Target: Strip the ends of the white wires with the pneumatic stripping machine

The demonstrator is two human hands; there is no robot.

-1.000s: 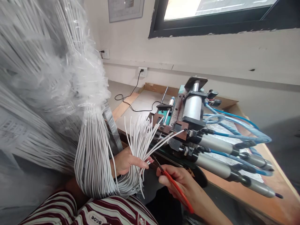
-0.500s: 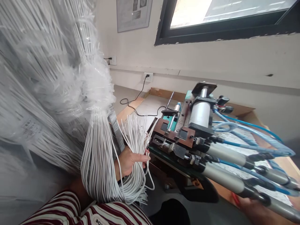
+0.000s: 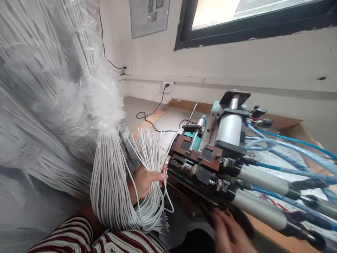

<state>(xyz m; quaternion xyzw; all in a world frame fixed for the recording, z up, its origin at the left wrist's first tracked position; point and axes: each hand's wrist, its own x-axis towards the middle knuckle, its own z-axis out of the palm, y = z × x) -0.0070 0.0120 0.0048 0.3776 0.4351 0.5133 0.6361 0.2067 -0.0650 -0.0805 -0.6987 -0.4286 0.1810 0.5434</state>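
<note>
Basically, one batch of wires (image 3: 149, 149) is gathered and in hand, left of the machine (image 3: 229, 129). Left hand (image 3: 146, 181) is closed round the bunch just below the free ends, thumb laid across it toward the machine. Ends fan upward beside the machine's brown plates (image 3: 177, 144), uneven in height. One or two lean close to the plates; can't tell if they touch. One wire bows out of the bunch, below the plates' near corner.

Right hand (image 3: 228, 232) is below the machine's front edge, blurred, fingers roughly together. Can't tell if it pinches anything; a dark strip shows near its fingertips, unclear what. It's well apart from the wires.

Progress, judging from this: gathering looks done for this bunch. No end is clearly seated in the machine, so any work there looks not yet done on it. Too small to tell whether the tips are bare or trimmed. Farther left of the machine, the same wires' long run hangs out of plastic wrap (image 3: 104, 100), apparently looping up into the left hand. More wrapped bundles (image 3: 34, 105) lie beyond, so plenty looks left. Red bits (image 3: 280, 205) show behind the machine's cylinders (image 3: 265, 181), partly hidden.
</note>
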